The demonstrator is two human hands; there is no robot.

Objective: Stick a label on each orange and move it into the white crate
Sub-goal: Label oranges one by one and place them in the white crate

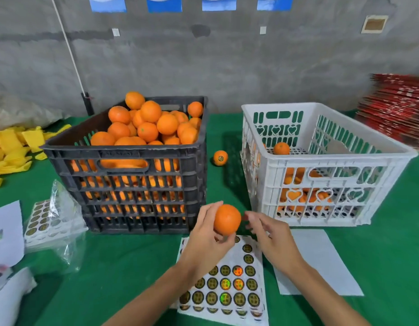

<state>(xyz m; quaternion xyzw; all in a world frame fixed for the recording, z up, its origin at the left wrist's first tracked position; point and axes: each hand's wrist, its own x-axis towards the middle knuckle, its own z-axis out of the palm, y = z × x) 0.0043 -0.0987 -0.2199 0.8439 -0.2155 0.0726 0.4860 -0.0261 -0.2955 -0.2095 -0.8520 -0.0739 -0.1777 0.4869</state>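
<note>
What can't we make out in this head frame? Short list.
- Right hand: fingertips motion-blurred; a pinched label can't be confirmed.
- Held orange in left hand: hidden sides may or may not carry a label.
- White crate: its wall hides the orange count.
- Sticker sheet: print too small; bottom rows blurred.

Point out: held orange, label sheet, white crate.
held orange (227,218), head view, middle of its bare front skin.
label sheet (229,289), head view, white backing between the round labels.
white crate (330,158), head view, near top rim.
</note>
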